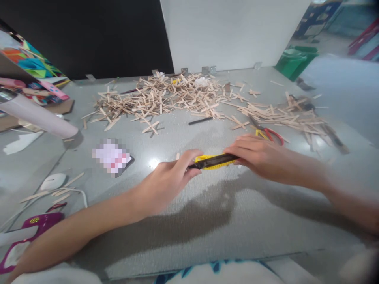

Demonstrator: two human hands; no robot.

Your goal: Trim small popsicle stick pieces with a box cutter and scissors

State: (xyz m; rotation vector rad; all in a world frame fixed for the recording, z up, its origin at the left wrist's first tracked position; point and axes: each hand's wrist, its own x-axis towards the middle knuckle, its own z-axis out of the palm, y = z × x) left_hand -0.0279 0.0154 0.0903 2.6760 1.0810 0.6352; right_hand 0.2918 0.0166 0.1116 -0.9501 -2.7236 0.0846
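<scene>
A yellow and black utility knife (216, 161) is held level above the grey table, close to its middle. My left hand (171, 175) pinches its left end between thumb and fingers. Around its right end my right hand (251, 154) is closed, fingers on top. Whether the blade is out cannot be made out. Beyond my right hand lie scissors (268, 132) with red and yellow handles. A dark thin strip (200, 120) rests on the table past the knife.
A heap of wooden craft sticks (166, 94), some joined in crosses, spreads along the back. At left are a pale tumbler (44, 116), a white computer mouse (53, 181) and a purple tool (41, 225) with a cord. A pixelated object (111, 156) lies left of centre. A green bin (296, 61) stands beyond.
</scene>
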